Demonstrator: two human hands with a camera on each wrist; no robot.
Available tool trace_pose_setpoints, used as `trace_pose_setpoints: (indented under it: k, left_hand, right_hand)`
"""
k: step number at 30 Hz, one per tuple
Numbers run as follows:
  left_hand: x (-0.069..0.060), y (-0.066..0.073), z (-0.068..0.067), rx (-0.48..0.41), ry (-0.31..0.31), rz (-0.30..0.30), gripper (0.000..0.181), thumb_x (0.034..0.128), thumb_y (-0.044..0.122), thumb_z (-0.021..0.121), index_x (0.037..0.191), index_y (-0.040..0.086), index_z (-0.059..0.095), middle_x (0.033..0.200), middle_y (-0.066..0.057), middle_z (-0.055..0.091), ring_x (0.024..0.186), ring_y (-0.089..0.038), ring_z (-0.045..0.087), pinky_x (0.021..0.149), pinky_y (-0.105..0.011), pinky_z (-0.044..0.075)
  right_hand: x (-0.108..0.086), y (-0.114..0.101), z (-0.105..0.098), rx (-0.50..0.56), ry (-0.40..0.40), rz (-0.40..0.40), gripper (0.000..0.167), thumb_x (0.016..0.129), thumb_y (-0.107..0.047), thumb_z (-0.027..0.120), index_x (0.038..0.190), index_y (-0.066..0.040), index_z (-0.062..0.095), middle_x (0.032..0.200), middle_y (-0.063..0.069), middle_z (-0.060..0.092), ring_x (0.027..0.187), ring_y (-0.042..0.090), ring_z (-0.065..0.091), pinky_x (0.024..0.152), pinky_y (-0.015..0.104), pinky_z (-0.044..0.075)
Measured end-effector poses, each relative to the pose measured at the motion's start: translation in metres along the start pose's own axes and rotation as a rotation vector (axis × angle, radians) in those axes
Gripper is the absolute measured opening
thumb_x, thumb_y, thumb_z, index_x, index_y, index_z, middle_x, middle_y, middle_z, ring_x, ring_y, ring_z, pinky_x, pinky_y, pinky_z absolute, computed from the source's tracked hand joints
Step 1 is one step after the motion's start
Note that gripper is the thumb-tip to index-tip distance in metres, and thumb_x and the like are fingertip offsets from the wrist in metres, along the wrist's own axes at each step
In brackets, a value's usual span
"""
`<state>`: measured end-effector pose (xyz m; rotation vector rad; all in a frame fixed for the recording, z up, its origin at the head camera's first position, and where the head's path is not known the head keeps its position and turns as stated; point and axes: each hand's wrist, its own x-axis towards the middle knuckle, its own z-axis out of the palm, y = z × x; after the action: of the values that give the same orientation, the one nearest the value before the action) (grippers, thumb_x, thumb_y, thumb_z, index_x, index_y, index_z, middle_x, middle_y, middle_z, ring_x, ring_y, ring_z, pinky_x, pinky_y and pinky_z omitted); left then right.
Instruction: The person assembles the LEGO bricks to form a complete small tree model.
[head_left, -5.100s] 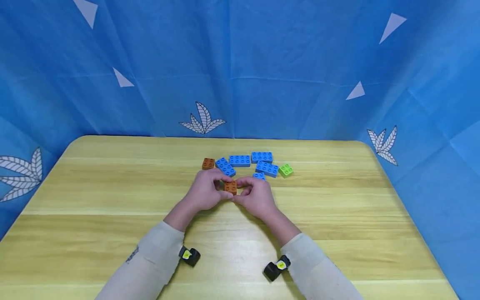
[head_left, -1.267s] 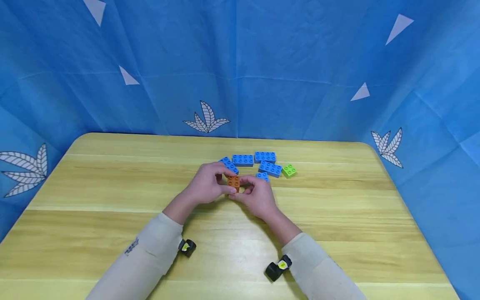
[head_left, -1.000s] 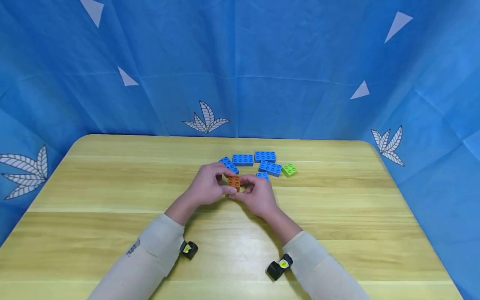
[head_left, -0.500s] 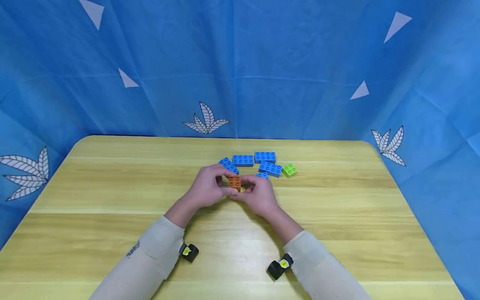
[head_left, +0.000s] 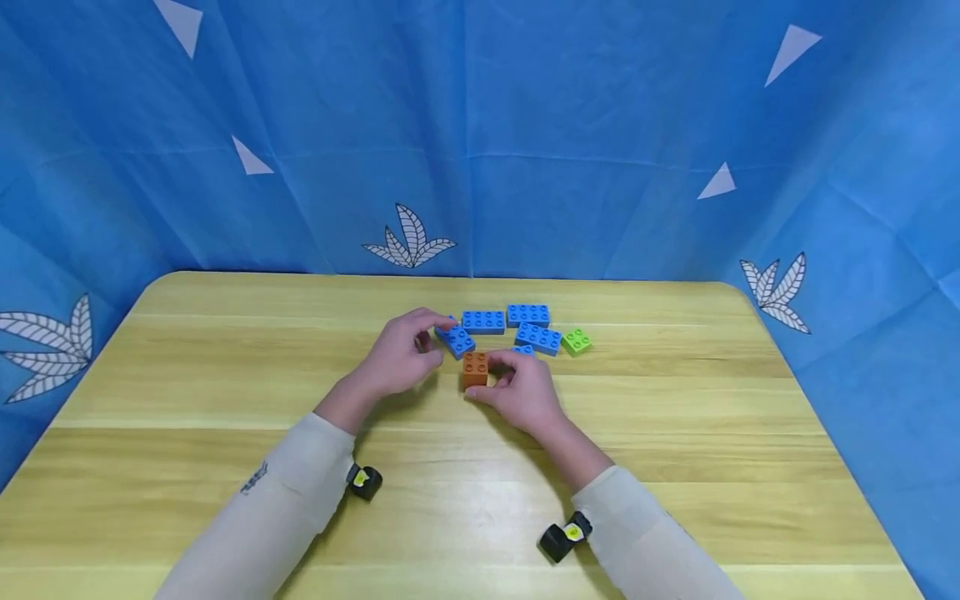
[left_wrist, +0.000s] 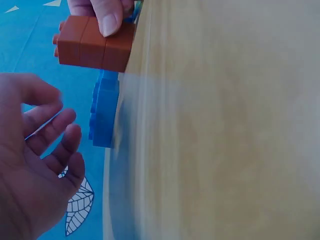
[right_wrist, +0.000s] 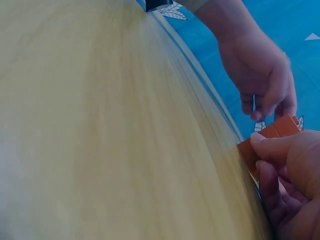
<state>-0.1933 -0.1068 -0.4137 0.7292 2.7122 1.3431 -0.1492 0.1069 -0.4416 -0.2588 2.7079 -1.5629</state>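
A stack of three brown toy building bricks (left_wrist: 90,47) stands near the table's middle; in the head view its studded top (head_left: 475,367) faces up. My right hand (head_left: 523,392) pinches the stack low between thumb and fingers, and the right wrist view shows its thumb (right_wrist: 272,149) along the brick side. My left hand (head_left: 397,354) is off the stack, its fingers loosely bent and holding nothing. Its index fingertip lies over the far end of a slanted blue brick (head_left: 457,341) in the head view; whether it touches cannot be told.
Behind the stack lie more eight-stud blue bricks (head_left: 483,322), and a smaller blue brick (head_left: 523,351) is partly hidden behind my right hand. A green four-stud brick (head_left: 577,342) lies to their right. A blue curtain (head_left: 480,150) hangs behind the wooden table (head_left: 675,467).
The brown brick that lay at the back left five seconds ago has gone from there. My left hand has let go of the brown stack and moved left and away; my right hand keeps its hold.
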Motion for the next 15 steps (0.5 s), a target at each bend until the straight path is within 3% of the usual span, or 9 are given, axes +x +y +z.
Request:
trace_pose_setpoints:
  k: [4, 8, 11, 15]
  left_hand:
    - [0.01, -0.006, 0.001, 0.124, -0.032, 0.044, 0.043, 0.0842, -0.004, 0.065, 0.127, 0.003, 0.066, 0.122, -0.006, 0.061, 0.086, -0.022, 0.054, 0.075, -0.035, 0.047]
    - [0.019, -0.009, 0.002, 0.182, -0.056, 0.074, 0.041, 0.0841, -0.002, 0.07, 0.124, 0.004, 0.068, 0.125, -0.007, 0.062, 0.099, -0.023, 0.057, 0.086, -0.038, 0.048]
    - [0.021, -0.011, 0.002, 0.211, -0.062, 0.074, 0.042, 0.0837, 0.0, 0.072, 0.125, 0.004, 0.067, 0.125, -0.009, 0.063, 0.104, -0.025, 0.058, 0.091, -0.04, 0.047]
    - [0.022, -0.01, 0.002, 0.248, -0.065, 0.03, 0.046, 0.0844, 0.004, 0.074, 0.13, 0.005, 0.064, 0.128, -0.009, 0.061, 0.114, -0.027, 0.057, 0.099, -0.043, 0.044]
  right_hand:
    - [-0.002, 0.001, -0.001, 0.041, 0.009, 0.006, 0.053, 0.071, -0.018, 0.093, 0.118, -0.009, 0.072, 0.105, 0.002, 0.069, 0.063, 0.017, 0.059, 0.056, 0.031, 0.051]
    - [-0.004, 0.004, -0.001, 0.166, 0.031, -0.015, 0.053, 0.074, -0.017, 0.091, 0.122, -0.014, 0.07, 0.114, 0.001, 0.067, 0.059, 0.019, 0.056, 0.05, 0.027, 0.046]
    - [-0.004, 0.006, 0.001, 0.263, 0.045, -0.055, 0.047, 0.077, -0.013, 0.089, 0.12, -0.013, 0.071, 0.112, 0.002, 0.067, 0.055, 0.019, 0.053, 0.047, 0.023, 0.043]
    - [-0.003, 0.008, 0.002, 0.325, 0.057, -0.087, 0.041, 0.078, -0.008, 0.087, 0.116, -0.011, 0.072, 0.105, 0.004, 0.068, 0.054, 0.018, 0.053, 0.046, 0.023, 0.043]
